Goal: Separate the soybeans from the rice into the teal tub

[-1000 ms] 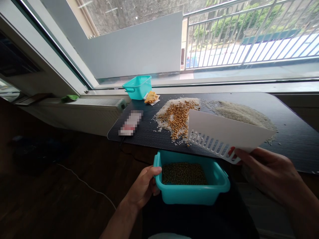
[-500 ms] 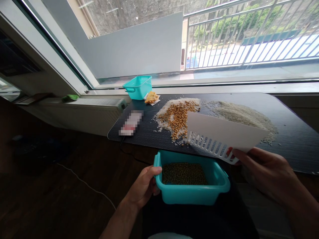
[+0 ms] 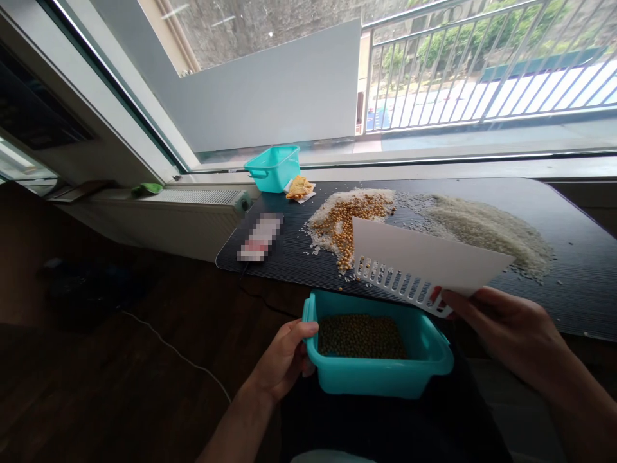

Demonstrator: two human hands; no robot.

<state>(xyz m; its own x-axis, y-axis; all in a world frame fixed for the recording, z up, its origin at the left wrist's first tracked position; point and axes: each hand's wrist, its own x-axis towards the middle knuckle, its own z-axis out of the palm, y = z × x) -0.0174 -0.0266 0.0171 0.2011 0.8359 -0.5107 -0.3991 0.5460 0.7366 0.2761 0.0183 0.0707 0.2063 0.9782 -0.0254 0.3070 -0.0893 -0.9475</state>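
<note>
My left hand [image 3: 288, 352] grips the left rim of a turquoise plastic bin [image 3: 380, 378], tilted slightly below the table's front edge. Small dark greenish beans [image 3: 361, 335] cover its bottom. In my right hand [image 3: 504, 331] is a white plastic panel with a row of slots [image 3: 429, 257], pinched at its lower right corner above the bin. The panel's left end overlaps the view of a pile of yellow-orange beans [image 3: 343, 228] mixed with white rice on the dark table [image 3: 289, 257]. To the right of that pile spreads a mound of white rice [image 3: 491, 228].
A second turquoise bin [image 3: 274, 168] stands at the table's back left, beside a yellowish crumpled piece [image 3: 299, 188] on white paper. A blurred-out phone-like object [image 3: 260, 238] with a cable lies at the left. Behind are a window and a radiator [image 3: 202, 206].
The white panel has shifted slightly left relative to the piles, uncovering a little more rice at its right. The left hand keeps its hold on the bin. The whole view has shifted slightly.
</note>
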